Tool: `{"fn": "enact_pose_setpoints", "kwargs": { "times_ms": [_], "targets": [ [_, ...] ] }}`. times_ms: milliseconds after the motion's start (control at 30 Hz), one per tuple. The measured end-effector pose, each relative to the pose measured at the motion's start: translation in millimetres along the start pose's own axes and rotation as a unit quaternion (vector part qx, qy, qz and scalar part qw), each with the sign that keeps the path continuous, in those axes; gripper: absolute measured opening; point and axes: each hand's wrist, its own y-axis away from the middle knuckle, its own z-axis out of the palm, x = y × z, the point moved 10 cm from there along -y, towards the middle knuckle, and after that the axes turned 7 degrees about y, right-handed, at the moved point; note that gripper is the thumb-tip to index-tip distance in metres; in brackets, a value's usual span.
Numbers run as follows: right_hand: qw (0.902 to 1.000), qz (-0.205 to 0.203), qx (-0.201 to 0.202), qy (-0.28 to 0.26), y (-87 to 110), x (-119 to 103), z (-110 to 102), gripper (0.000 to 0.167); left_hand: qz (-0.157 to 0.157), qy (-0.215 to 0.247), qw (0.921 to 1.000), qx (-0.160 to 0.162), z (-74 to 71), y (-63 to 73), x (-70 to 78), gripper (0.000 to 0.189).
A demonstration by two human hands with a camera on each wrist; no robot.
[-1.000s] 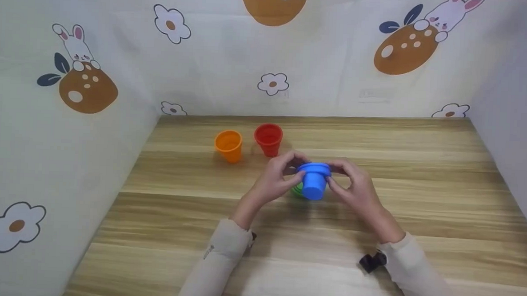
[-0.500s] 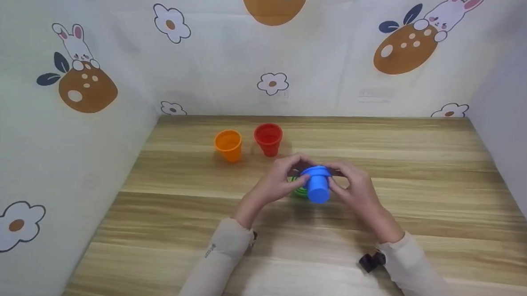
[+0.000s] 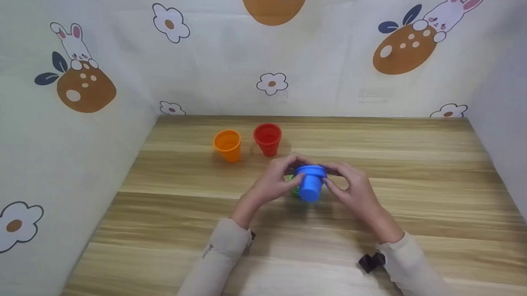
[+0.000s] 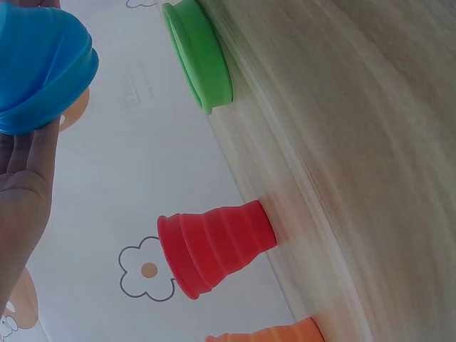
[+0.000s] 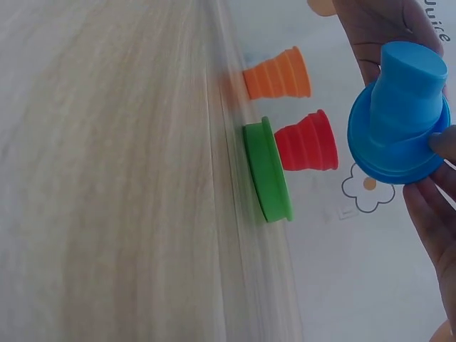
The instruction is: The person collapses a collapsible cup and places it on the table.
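A blue collapsible cup point(image 3: 310, 185) is held above the table between both hands, its base tilted toward the head camera. Its upper part is folded into a wide collar while the narrow lower part sticks out, as the right wrist view also shows on the cup point(image 5: 406, 107). My left hand point(image 3: 274, 177) grips the rim from the left with thumb and fingers. From the right, my right hand point(image 3: 355, 185) pinches the same rim. Behind and below the blue cup, a green collapsed cup point(image 4: 199, 57) sits flat on the table, mostly hidden in the head view.
A red collapsible cup point(image 3: 268, 140) stands extended toward the back of the table point(image 3: 175, 233). To its left stands an extended orange cup point(image 3: 228, 145). A patterned wall point(image 3: 223, 61) rises behind the table, and side walls bound it left and right.
Both hands keep hold of the blue cup. Its base swung slightly right and down, then back left, so its tilt differs a little. The green, red and orange cups stay put.
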Motion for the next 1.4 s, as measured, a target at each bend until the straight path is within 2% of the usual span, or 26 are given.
{"fn": "enact_pose_setpoints", "kwargs": {
  "times_ms": [267, 600, 733, 1000, 1400],
  "targets": [
    [0.9989, 0.024, -0.027, -0.031, 1.3, 5, 6, 0.039, 0.010, 0.026, 0.9995, 0.015, -5.8, 1.7, 2.1, 0.029],
    [0.9927, 0.088, -0.062, -0.056, 4.4, 15, 12, 0.041, 0.028, 0.053, 0.9976, 0.034, -10.4, 2.5, 5.4, 0.032],
    [0.9928, 0.087, -0.056, -0.061, 3.6, 15, 12, 0.041, 0.036, 0.067, 0.9964, 0.037, -11.1, 2.7, 5.4, 0.032],
    [0.9967, 0.069, -0.030, -0.031, 3.0, 11, 9, 0.037, 0.028, 0.068, 0.9963, 0.045, -11.4, 3.9, 4.5, 0.029],
    [0.9986, 0.050, -0.011, 0.010, 1.1, 5, 3, 0.032, 0.018, 0.070, 0.9968, 0.034, -7.7, 3.5, 1.8, 0.031]
  ]
}}
